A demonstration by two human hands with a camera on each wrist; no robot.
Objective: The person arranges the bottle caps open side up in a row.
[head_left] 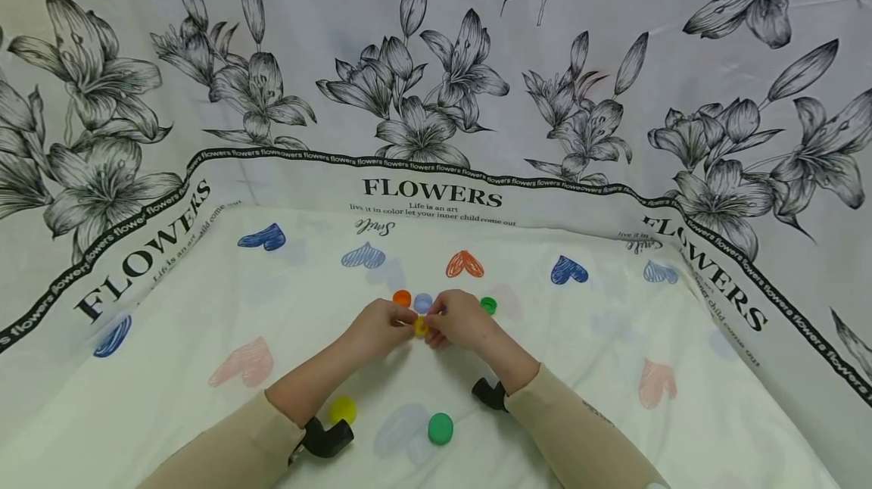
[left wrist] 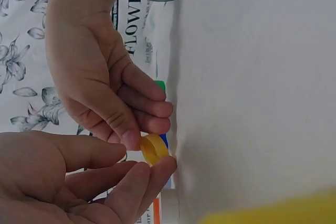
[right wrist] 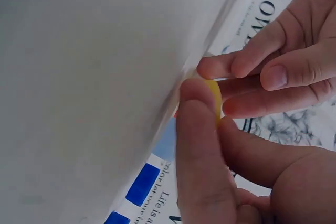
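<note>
My right hand (head_left: 463, 319) pinches a small yellow bottle cap (left wrist: 159, 146) between thumb and finger. In the left wrist view its hollow inner side faces the camera. My left hand (head_left: 378, 331) is beside it with fingers loosely bent and the thumb apart; one fingertip is right at the cap's lower rim. Just behind the hands stand an orange cap (head_left: 402, 297) and a light blue cap (head_left: 423, 303). To the right of my right hand is a green cap (head_left: 488, 306). The thumb covers much of the yellow cap in the right wrist view.
Nearer to me on the heart-printed white cloth (head_left: 565, 428) lie a yellow disc-like lid (head_left: 343, 410), by the left forearm, and a green lid (head_left: 440, 428). Black wrist mounts (head_left: 328, 438) hang under both sleeves. A flower-printed curtain (head_left: 436, 95) encloses the back and sides.
</note>
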